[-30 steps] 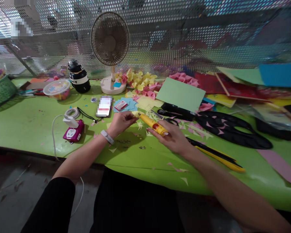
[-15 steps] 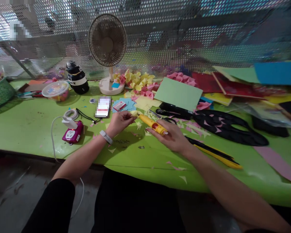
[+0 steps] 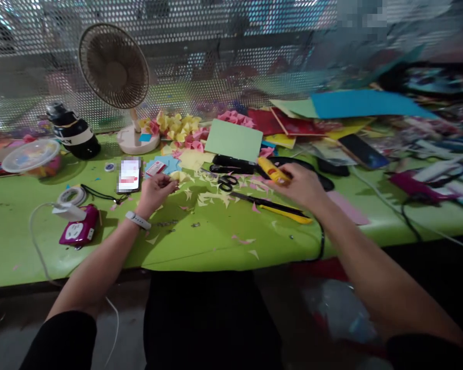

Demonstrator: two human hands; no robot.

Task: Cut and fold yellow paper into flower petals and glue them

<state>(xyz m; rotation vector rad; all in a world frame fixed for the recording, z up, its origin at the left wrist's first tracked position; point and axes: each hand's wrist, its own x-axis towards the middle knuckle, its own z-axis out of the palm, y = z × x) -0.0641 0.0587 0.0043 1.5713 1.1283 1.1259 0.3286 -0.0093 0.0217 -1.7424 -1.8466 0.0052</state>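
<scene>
My left hand [image 3: 156, 192] is closed in a pinch at the middle of the bench, beside the phone. A small pale yellow folded paper piece [image 3: 180, 176] shows at its fingertips, partly hidden by them. My right hand [image 3: 299, 184] is wrapped round a yellow glue gun [image 3: 273, 170], held above the black items with its tip towards the upper left. Between the hands lie black-handled scissors [image 3: 227, 182] and many pale yellow and pink paper scraps [image 3: 216, 198]. A black and yellow long-bladed tool [image 3: 278, 209] rests below my right hand.
Folded yellow paper shapes [image 3: 179, 126] are heaped beside the fan [image 3: 113, 72]. A green paper sheet [image 3: 234, 140] lies behind the scissors. On the left are a phone [image 3: 129, 174], a purple power adapter [image 3: 79, 226], a tape roll [image 3: 71, 195] and a black bottle [image 3: 73, 131].
My right hand has drawn the glue gun away to the right, off the paper piece at my left fingertips. The view has swung right, showing more of the bench there.
</scene>
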